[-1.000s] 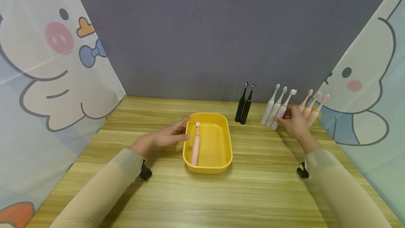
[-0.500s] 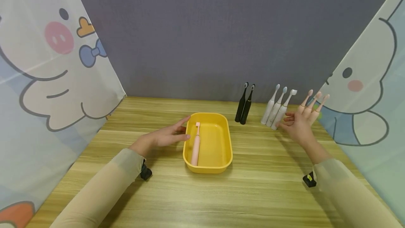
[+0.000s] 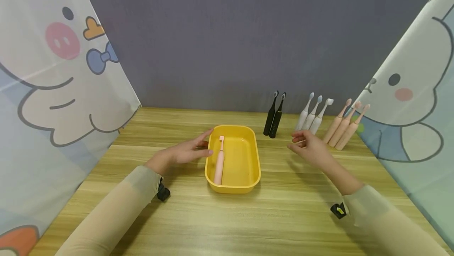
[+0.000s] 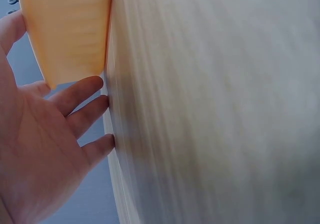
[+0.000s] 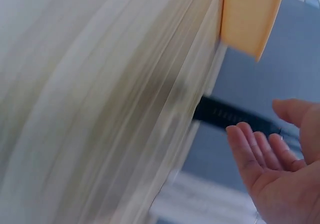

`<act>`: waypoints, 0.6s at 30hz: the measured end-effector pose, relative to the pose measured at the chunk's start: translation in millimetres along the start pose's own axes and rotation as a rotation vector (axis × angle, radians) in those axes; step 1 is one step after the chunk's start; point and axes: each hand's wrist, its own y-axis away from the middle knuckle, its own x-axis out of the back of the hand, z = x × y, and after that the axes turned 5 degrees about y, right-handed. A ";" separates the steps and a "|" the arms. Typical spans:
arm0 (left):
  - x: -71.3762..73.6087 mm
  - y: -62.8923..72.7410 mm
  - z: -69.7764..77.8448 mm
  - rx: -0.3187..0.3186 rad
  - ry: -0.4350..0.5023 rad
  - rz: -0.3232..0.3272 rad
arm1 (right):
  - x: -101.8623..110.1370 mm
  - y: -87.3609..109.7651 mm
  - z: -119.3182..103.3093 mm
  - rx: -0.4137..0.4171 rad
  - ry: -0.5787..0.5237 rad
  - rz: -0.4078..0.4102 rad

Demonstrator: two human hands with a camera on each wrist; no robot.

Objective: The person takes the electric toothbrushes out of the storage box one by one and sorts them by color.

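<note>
A yellow tray [image 3: 235, 189] stands on the table, and a pink electric toothbrush [image 3: 219, 166] lies in it along the left side. My left hand [image 3: 184, 151] rests at the tray's left wall with fingers spread, thumb at the rim. My right hand [image 3: 311, 148] hovers over the table, holding nothing, its fingers slightly bent. Behind it stand white electric toothbrushes [image 3: 304, 117], their lower parts partly hidden by the hand. To its left, two black electric toothbrushes [image 3: 275, 122] stand upright; in the right wrist view a black handle [image 5: 220, 113] shows past the fingertips.
Three peach-pink electric toothbrushes [image 3: 342, 130] stand upright at the right. A grey backdrop [image 3: 227, 43] rises behind the wooden table [image 3: 227, 224]. Cartoon-printed cloths [image 3: 71, 102] border the left and right sides.
My right hand has moved left from beside the white toothbrushes towards the black ones. The peach-pink toothbrushes are now fully in view. My left hand and the tray have stayed put.
</note>
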 end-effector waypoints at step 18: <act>0.1 0.4 0.3 -0.010 0.007 -0.005 | -67.6 -31.1 -82.7 0.298 -0.148 -0.022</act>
